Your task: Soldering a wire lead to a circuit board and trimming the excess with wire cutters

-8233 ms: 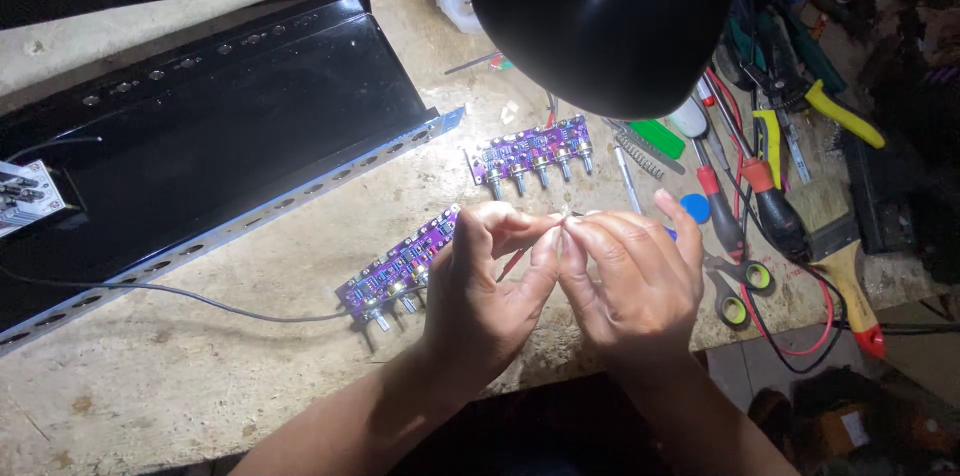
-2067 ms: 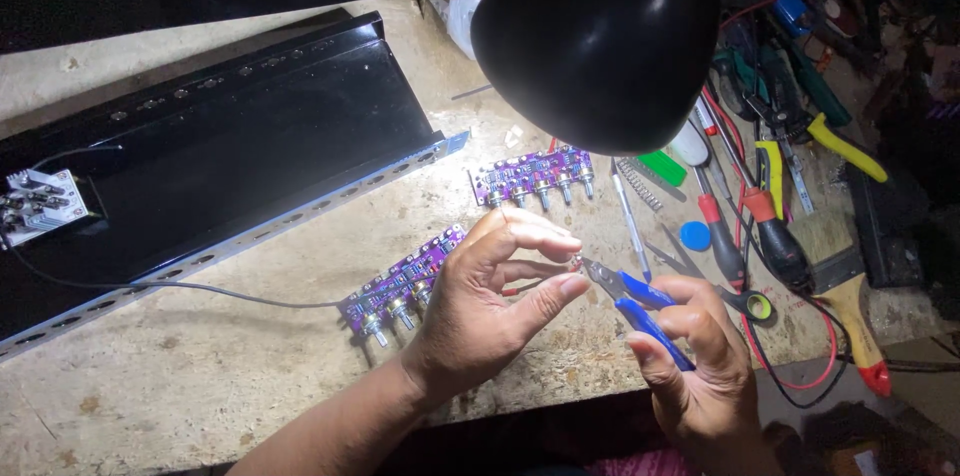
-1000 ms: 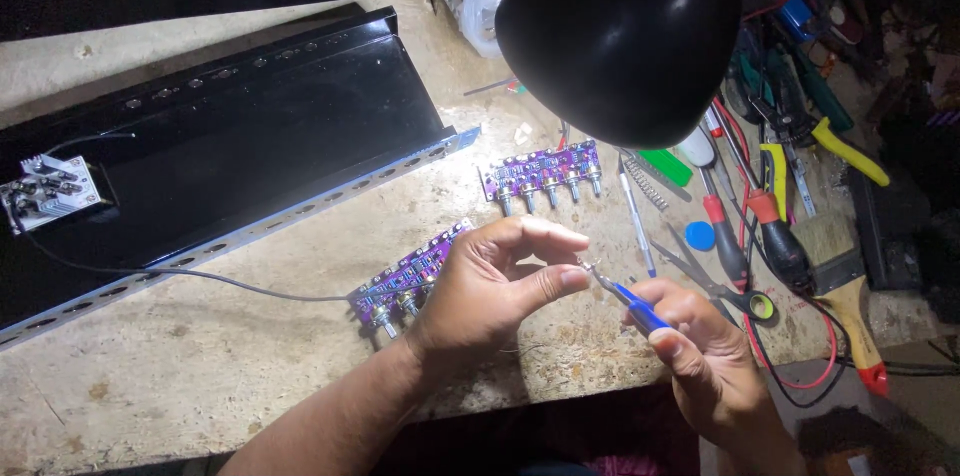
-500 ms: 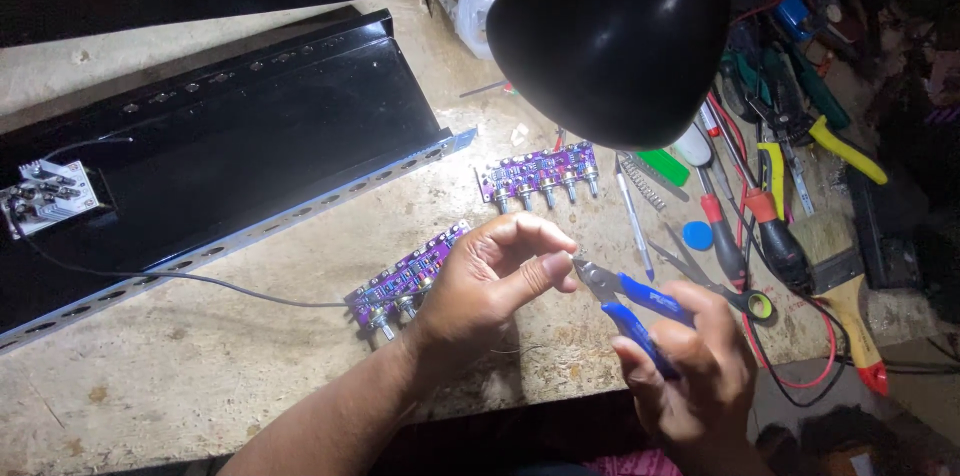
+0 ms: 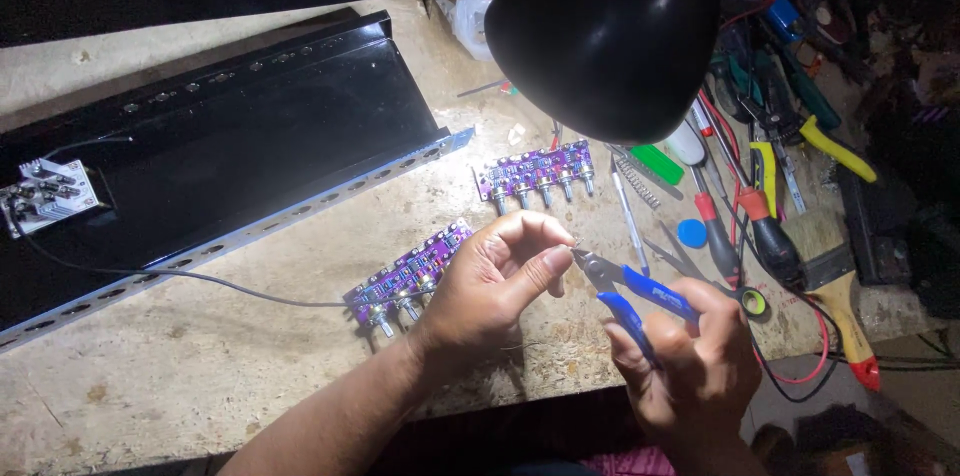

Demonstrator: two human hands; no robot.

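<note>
hands: left hand [image 5: 490, 286] pinches tiny part | right hand [image 5: 690, 366] grips blue cutters [image 5: 635, 291], tip touching

Worn, pale tabletop [image 5: 200, 356], scuffed and stained. Toward its far left edge lies a long black metal chassis [image 5: 220, 146] with a perforated bright flange along its near side; a small white component [image 5: 45, 198] sits at the chassis's left end, with a thin grey wire [image 5: 200, 276] trailing from it across the bare surface. Two purple circuit boards [image 5: 408, 274] [image 5: 535, 174] lie near the middle. Along the right edge: screwdrivers [image 5: 712, 226], a paintbrush [image 5: 835, 276], a blue cap [image 5: 692, 233], a red wire [image 5: 810, 366].
</note>
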